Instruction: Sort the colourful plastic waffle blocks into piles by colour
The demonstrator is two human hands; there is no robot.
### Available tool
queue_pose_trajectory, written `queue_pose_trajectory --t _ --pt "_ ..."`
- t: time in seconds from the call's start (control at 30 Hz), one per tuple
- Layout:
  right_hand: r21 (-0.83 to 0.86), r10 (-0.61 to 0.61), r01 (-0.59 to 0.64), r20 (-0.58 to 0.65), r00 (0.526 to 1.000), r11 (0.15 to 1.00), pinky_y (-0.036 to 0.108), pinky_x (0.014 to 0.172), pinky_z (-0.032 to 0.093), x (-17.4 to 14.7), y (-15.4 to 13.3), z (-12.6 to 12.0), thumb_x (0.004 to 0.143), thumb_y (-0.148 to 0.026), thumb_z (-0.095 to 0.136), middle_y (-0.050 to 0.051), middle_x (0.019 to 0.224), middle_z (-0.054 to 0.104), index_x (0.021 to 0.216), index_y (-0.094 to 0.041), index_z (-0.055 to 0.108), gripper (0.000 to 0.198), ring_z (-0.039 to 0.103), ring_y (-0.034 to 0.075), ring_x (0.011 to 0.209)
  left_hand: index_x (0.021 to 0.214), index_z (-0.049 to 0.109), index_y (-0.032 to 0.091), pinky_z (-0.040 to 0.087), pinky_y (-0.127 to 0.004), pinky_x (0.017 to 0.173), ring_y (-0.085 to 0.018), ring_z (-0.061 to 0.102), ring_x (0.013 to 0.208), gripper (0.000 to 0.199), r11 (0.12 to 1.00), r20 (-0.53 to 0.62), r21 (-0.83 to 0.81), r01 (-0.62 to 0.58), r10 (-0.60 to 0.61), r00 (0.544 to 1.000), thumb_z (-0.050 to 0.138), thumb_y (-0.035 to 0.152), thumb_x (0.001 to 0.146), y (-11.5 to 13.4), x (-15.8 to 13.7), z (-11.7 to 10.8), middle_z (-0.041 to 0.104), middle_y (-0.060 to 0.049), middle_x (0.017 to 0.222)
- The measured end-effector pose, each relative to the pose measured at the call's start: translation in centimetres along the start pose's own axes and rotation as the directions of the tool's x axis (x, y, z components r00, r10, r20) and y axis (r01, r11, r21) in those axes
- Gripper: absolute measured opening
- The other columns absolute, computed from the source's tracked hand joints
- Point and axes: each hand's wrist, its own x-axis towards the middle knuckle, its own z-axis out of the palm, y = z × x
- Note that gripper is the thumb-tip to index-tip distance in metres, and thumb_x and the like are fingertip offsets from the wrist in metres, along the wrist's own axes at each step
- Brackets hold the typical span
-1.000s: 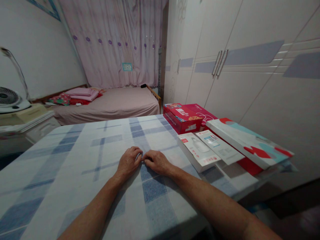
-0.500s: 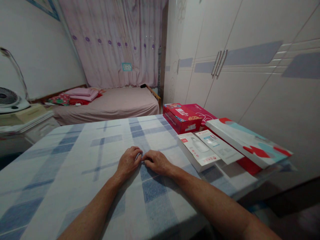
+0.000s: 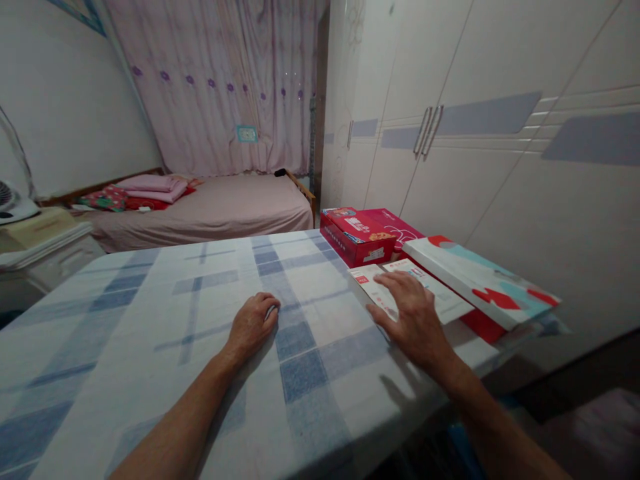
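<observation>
Right grip (image 3: pixel 417 323) swung off left grip (image 3: pixel 251 325), spread empty over shallow white cardboard box (image 3: pixel 370 289); left's still curled, can't tell contents.

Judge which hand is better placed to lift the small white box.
Likely the right hand: its fingers spread over the white box, while the left hand rests on the tablecloth, farther off.

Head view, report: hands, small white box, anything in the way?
Left hand loosely curled on tablecloth. Right hand open over small white box, contact unclear. Box lies flat, partly hidden by that hand; paper alongside.
</observation>
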Motion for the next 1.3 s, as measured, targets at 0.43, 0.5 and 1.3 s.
queue_pose_trajectory --t 0.43,0.5,1.3 --pt "-0.095 0.138 -0.131 0.070 0.988 0.987 0.042 0.095 0.042 -4.4 3.5 2.2 0.087 -0.028 0.050 0.009 0.124 0.059 0.117 -0.019 0.058 0.032 0.052 0.024 0.116 0.093 0.068 0.016 0.045 -0.038 0.091 -0.024 0.059 0.097 0.029 1.000 0.025 0.014 -0.007 0.007 1.000 0.043 0.026 0.083 -0.1 0.0 0.0 0.065 -0.010 0.102" --pt "-0.100 0.124 -0.121 0.023 0.992 0.988 0.040 0.092 0.043 -4.3 3.4 2.0 0.087 -0.023 0.048 0.008 0.119 0.062 0.114 -0.018 0.060 0.029 0.055 0.023 0.111 0.092 0.068 0.016 0.045 -0.038 0.091 -0.024 0.058 0.097 0.028 1.000 0.019 0.008 -0.010 0.009 1.000 0.043 0.025 0.083 -0.1 -0.1 0.0 0.065 -0.010 0.102" --pt "-0.009 -0.191 0.191 -0.110 0.975 0.982 0.039 0.092 0.044 -3.8 -2.3 3.7 0.090 -0.035 0.052 0.012 0.114 0.060 0.122 -0.016 0.054 0.037 0.054 0.024 0.108 0.064 0.055 0.016 0.031 -0.020 0.045 -0.007 0.043 0.041 0.025 0.393 0.291 -0.808 0.439 -0.382 0.877 0.057 0.039 0.073 5.5 -0.4 0.5 0.052 0.002 0.048"
